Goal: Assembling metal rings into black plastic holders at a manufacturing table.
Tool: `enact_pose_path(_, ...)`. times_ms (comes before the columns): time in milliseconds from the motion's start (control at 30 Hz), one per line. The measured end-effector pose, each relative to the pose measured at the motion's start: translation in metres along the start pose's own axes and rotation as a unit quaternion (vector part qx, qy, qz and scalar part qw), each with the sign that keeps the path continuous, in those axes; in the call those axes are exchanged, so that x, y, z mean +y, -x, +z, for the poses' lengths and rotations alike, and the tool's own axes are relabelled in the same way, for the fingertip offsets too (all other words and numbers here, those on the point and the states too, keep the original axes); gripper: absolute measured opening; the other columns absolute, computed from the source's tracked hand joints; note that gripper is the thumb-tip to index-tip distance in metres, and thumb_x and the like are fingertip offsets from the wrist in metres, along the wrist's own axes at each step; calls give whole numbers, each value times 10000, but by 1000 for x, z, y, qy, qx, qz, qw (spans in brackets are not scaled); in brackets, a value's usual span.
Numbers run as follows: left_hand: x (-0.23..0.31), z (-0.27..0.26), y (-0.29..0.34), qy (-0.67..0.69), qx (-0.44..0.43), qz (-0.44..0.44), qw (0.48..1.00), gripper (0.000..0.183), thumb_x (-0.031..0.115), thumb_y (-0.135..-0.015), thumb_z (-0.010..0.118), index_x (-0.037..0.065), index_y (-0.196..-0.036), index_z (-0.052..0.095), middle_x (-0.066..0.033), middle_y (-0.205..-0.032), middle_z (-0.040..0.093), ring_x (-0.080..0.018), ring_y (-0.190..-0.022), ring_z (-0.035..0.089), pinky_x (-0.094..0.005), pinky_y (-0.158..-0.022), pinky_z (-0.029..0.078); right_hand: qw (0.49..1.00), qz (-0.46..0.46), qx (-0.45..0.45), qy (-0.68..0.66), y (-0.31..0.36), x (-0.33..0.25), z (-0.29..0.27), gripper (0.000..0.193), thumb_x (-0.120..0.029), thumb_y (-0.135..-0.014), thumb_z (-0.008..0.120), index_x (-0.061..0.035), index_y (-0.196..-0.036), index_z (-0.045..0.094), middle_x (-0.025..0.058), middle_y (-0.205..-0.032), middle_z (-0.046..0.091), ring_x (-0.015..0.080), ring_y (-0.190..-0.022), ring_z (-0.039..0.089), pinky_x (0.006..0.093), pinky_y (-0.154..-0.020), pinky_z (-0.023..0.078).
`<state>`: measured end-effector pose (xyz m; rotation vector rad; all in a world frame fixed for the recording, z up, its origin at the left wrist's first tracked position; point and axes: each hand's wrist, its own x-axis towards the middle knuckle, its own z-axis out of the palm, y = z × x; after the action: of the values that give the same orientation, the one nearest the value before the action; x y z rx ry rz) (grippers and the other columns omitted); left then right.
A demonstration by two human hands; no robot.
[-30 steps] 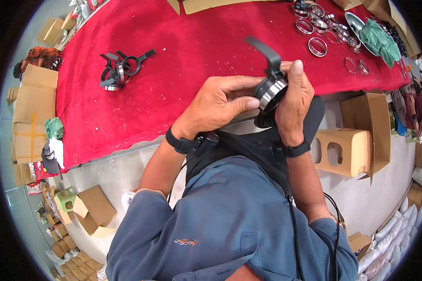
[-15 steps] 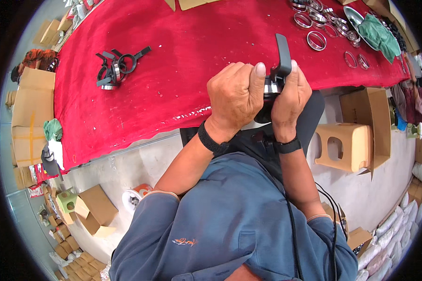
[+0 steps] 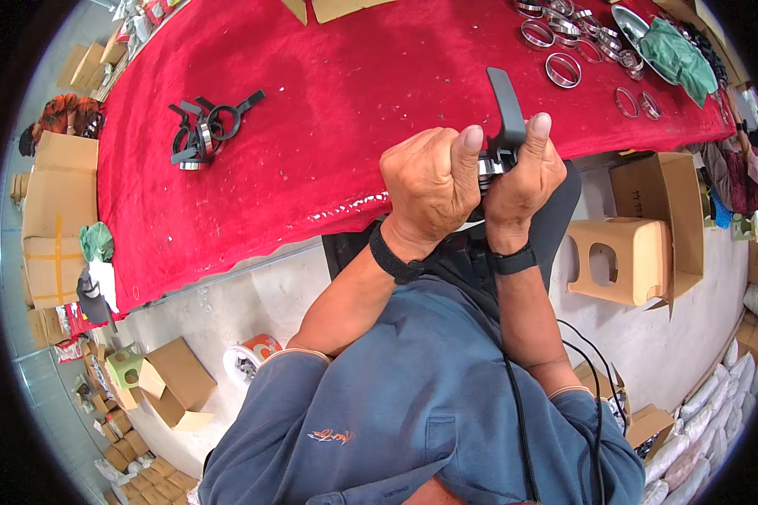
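Both fists are in front of me at the table's near edge, thumbs up, closed round one piece. It is a black ring-shaped part with a flat upright tab [image 3: 506, 109], and a shiny metal band [image 3: 488, 168] shows between the hands. My left hand [image 3: 429, 178] grips its left side; my right hand [image 3: 524, 183] grips its right side, thumb beside the tab's base. The fingers hide most of the ring. Farther left on the red cloth [image 3: 328, 109] lies a small heap of similar black tabbed rings [image 3: 202, 133] with metal bands.
Loose metal rings [image 3: 563, 71] lie at the back right, near a metal tray [image 3: 630, 25] with a green cloth [image 3: 680, 57]. A tan plastic stool [image 3: 640, 263] and an open carton [image 3: 689, 215] stand right of my legs. Another carton [image 3: 179, 379] is on the floor at left.
Both hands have shifted slightly right and nearer to me, still gripping the piece. Its tab leans a little more to the left, and less of the ring shows under the hands.
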<state>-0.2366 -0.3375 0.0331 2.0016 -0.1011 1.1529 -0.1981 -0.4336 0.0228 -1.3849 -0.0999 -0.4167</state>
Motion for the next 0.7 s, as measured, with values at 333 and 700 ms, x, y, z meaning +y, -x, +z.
enact_pose_path(333,-3,-13,-5,69,-104,-46,991,280,173,-1039,730,20,-819,646,-140,-695,597,-357,-626,627,-447,-555,472,995,98,16,6,-18,4,-5,681,-524,-1171,503,-64,-681,614,-38,-599,544,61,-557,472,293,-509,354)
enact_pose_path(700,-35,-65,-2,-87,-220,-43,971,325,75,-910,805,43,-1220,716,-176,-1044,761,-371,-954,742,-463,-820,595,982,153,-109,-27,-34,58,-23,611,-521,-1174,484,8,-984,725,65,-902,706,149,-874,675,325,-756,551)
